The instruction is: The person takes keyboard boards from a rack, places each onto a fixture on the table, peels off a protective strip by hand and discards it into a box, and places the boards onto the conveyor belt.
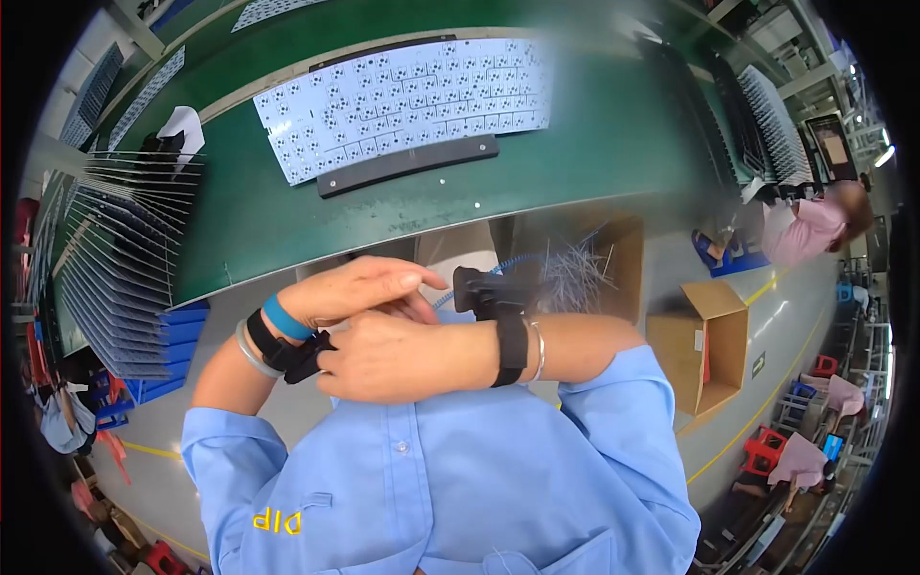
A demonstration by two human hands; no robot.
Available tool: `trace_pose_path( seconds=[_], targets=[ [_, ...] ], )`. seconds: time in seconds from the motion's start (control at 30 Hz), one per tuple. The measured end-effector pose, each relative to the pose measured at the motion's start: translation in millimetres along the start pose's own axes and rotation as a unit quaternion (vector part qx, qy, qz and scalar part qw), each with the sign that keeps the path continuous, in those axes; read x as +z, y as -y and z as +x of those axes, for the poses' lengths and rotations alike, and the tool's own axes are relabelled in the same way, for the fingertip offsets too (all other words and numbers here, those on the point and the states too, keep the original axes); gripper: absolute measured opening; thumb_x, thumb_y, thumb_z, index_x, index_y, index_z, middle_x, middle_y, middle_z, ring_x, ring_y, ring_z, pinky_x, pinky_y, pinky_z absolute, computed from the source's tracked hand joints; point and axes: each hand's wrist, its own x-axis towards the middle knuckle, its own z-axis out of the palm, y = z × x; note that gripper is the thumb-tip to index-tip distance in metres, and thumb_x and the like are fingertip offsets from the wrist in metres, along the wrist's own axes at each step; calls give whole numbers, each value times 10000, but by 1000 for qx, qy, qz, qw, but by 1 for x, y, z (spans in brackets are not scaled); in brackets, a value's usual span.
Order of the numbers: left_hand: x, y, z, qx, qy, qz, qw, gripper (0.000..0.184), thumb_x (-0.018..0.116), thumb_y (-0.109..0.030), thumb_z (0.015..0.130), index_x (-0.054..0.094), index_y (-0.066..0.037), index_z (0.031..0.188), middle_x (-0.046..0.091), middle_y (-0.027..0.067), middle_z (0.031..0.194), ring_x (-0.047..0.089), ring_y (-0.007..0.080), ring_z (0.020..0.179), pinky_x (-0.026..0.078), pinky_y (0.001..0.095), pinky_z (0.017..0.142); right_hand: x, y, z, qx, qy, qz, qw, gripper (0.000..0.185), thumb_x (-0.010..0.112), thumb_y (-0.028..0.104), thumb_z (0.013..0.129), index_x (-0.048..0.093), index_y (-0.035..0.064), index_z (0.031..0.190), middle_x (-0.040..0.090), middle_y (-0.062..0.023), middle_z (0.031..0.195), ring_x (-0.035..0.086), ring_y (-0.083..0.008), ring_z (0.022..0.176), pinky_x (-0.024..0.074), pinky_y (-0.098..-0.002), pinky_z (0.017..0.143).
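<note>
My left hand (369, 286) is held over my right hand, its fingers loosely extended and apart, with nothing visible in them. A blue band (287, 319) and a black strap (264, 340) circle that wrist. My right hand (383, 356) crosses in front of my chest, its fingers curled against the black wrist device (309, 356) on my left wrist; the fingertips are partly hidden. Another black device (494, 292) sits on my right wrist, on a black strap (512, 352). A white circuit board (407, 105) lies on the green bench (383, 225) behind a dark bar (407, 166).
A rack of stacked boards (125, 278) stands at the left. Beyond the bench edge is a carton (623, 264) with thin pale strips (578, 273). An open cardboard box (704, 350) stands on the floor at right. A person in pink (805, 225) is farther right.
</note>
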Motion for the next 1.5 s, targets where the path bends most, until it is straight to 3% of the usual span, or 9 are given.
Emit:
trace_pose_path(
  seconds=[0.27,0.53,0.73,0.8,0.87,0.93,1.07,1.23,1.5],
  targets=[
    [14,12,48,-3,66,65,996,654,613,-309,874,317,35,1345,528,121,1190,527,158,1064,412,297,933,24,-4,-27,99,261,-36,959,171,586,89,702,605,23,858,633,-118,816,617,-226,731,451,-338,571],
    [37,1,75,62,7,110,992,536,695,-58,779,403,-42,1228,504,71,1114,522,122,1008,433,267,913,24,-39,-60,267,185,-12,946,181,552,91,755,600,14,912,633,-122,843,616,-219,774,460,-335,626],
    [38,22,80,157,-6,194,968,511,682,-143,773,421,-60,1204,517,84,973,535,145,867,461,277,766,24,-47,-82,348,105,20,931,192,527,93,795,596,7,952,634,-126,864,615,-213,805,466,-334,668],
    [40,23,78,210,-19,268,940,527,680,-153,764,414,-54,1208,524,101,991,549,190,869,462,304,773,28,-47,-82,362,82,37,928,196,519,93,808,594,5,966,634,-127,870,615,-211,816,468,-333,682],
    [44,17,72,155,1,313,937,522,682,-114,783,403,-43,1219,508,123,1120,521,208,1045,419,321,941,31,-44,-83,372,59,55,925,201,510,94,821,593,3,980,634,-128,877,615,-209,827,470,-333,696],
    [42,21,73,124,-5,306,944,588,693,-159,778,385,-56,1268,505,156,1158,524,248,1070,413,329,946,37,-42,-78,376,33,85,922,205,502,94,834,592,0,993,634,-130,884,615,-207,837,473,-332,709],
    [24,25,66,239,-103,196,945,634,628,-215,859,285,-74,1372,522,172,1181,529,258,1099,433,365,938,48,-43,-64,384,-36,179,905,215,485,95,861,589,-4,1020,634,-132,898,614,-203,858,477,-331,737],
    [-6,-11,12,374,-243,-138,884,374,466,-179,938,390,-5,1261,590,174,1044,611,247,920,505,355,803,45,-41,-45,394,-172,443,787,207,523,109,889,545,18,1074,579,-53,939,563,-115,826,461,-243,717],
    [-21,-15,-36,490,-329,-67,805,273,470,-148,926,486,2,1152,623,157,918,622,226,811,517,365,749,44,-17,-23,412,-114,614,663,495,546,255,908,356,35,1309,512,-45,1036,552,-99,861,472,-226,600]
  ],
)
